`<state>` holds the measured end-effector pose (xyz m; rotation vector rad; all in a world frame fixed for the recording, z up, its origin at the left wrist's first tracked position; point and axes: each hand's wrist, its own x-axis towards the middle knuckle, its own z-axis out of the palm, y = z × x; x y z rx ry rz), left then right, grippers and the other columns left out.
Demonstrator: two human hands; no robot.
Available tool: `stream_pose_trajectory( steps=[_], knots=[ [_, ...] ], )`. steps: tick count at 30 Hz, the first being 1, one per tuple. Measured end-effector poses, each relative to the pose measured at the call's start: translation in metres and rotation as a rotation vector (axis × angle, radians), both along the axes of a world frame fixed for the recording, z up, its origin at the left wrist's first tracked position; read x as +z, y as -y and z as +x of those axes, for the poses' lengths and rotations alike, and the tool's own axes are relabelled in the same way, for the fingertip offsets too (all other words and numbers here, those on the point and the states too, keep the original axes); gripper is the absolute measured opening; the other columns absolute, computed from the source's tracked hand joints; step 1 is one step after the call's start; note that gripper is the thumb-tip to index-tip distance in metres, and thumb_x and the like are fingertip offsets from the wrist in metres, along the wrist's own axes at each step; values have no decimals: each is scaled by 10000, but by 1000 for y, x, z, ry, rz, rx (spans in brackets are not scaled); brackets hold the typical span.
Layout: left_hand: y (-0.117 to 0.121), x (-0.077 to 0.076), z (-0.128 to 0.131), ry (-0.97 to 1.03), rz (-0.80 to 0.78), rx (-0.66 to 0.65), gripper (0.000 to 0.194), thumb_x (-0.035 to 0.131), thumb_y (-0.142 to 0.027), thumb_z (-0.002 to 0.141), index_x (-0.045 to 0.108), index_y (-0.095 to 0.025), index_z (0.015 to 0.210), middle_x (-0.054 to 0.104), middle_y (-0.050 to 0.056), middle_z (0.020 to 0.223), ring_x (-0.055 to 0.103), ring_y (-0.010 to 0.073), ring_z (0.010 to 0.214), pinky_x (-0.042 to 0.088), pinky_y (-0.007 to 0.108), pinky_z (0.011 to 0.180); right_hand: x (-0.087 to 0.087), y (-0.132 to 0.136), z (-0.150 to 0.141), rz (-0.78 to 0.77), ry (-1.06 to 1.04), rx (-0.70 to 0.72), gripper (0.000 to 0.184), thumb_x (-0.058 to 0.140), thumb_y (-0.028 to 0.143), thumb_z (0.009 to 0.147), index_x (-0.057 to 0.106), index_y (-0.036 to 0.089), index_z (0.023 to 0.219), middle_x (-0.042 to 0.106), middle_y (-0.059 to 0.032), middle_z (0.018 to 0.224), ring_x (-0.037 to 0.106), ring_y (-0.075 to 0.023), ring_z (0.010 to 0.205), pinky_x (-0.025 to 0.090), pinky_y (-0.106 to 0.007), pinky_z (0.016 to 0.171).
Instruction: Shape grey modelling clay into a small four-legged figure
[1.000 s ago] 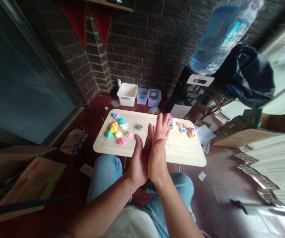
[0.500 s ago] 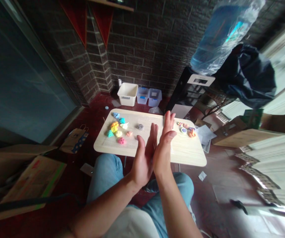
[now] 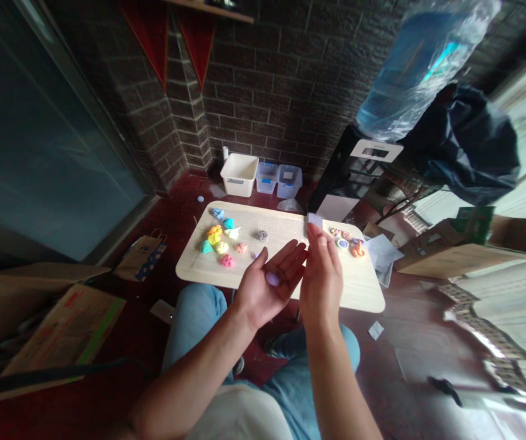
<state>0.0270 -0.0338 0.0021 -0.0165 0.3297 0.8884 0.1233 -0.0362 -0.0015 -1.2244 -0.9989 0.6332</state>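
Observation:
On the palm of my left hand point(image 3: 269, 284) rests a smooth purple clay ball point(image 3: 272, 279); the palm faces up and its fingers are stretched. My right hand point(image 3: 321, 275) is beside it, palm turned inward, fingers extended and nothing visible in them. Both are above a small light wooden table point(image 3: 354, 296). Lumps of coloured clay lie on its left part, among them a pink lump point(image 3: 228, 261), an orange lump point(image 3: 215, 232) and a grey lump point(image 3: 261, 234). Shaped clay pieces, one an orange figure point(image 3: 358, 249), sit on the right. A purple bit is partly hidden behind my left thumb.
Behind the table stand a white bin point(image 3: 239, 174) and two clear bluish boxes point(image 3: 289, 182). A water dispenser point(image 3: 336, 177) is at the back right. Cardboard boxes flank both sides point(image 3: 455, 250), and a paper bag point(image 3: 138, 256) is on the floor at left.
My hands were pressed palm to palm and have come apart. The left has turned palm up, showing the purple clay ball, and the right has shifted slightly right.

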Motion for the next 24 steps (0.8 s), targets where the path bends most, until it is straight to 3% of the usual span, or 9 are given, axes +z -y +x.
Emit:
stream_pose_trajectory(
  steps=[2, 5, 9, 13, 16, 21, 24],
  knots=[
    [-6, -2, -9, 37, 38, -40, 540, 344, -394, 998, 465, -59, 1404, 727, 139, 1139, 624, 207, 1176, 413, 328, 1055, 4, 6, 11, 25, 56, 60, 297, 492, 399, 954, 652, 221, 1130, 638, -89, 1284, 542, -243, 1262, 374, -486, 1089],
    [-9, 1, -18, 17, 85, -100, 557, 356, -399, 992, 468, -30, 1394, 747, 146, 1056, 675, 198, 1057, 451, 304, 995, 16, 19, 20, 19, 286, 202, 129, 626, 311, 889, 728, 245, 936, 700, -51, 1028, 636, -216, 1024, 477, -415, 948],
    [-7, 8, -19, -105, 87, -184, 594, 350, -444, 983, 497, -19, 1370, 679, 186, 1222, 634, 214, 1140, 469, 272, 953, 26, 35, 17, -19, 618, 423, 230, 659, 253, 878, 723, 271, 1098, 696, -44, 915, 639, -208, 881, 518, -382, 795],
    [-6, 11, -18, -180, 119, -199, 594, 388, -491, 962, 542, -60, 1340, 589, 180, 1363, 580, 245, 1228, 465, 291, 969, 22, 41, 12, 2, 814, 426, 360, 640, 236, 893, 649, 294, 1248, 688, -63, 981, 620, -236, 927, 512, -404, 772],
    [-6, 15, -19, -240, 103, -150, 586, 393, -490, 960, 531, -74, 1349, 553, 174, 1405, 507, 249, 1311, 447, 311, 1004, 20, 44, 14, 3, 790, 419, 294, 645, 259, 893, 686, 293, 1181, 691, -55, 957, 623, -228, 905, 517, -400, 776],
    [-2, 26, -18, -172, 105, -16, 594, 360, -506, 964, 475, -124, 1404, 505, 143, 1460, 383, 206, 1410, 420, 304, 1037, 20, 49, 13, -24, 419, 388, 139, 682, 268, 865, 699, 245, 1001, 710, -22, 887, 655, -180, 824, 543, -328, 762],
    [1, 30, -15, -172, 123, 28, 585, 348, -535, 962, 487, -175, 1402, 479, 104, 1489, 342, 191, 1433, 391, 299, 1065, 20, 51, 9, 10, 350, 369, 109, 691, 247, 854, 697, 245, 962, 697, -14, 860, 648, -172, 803, 547, -312, 742]
  ],
)
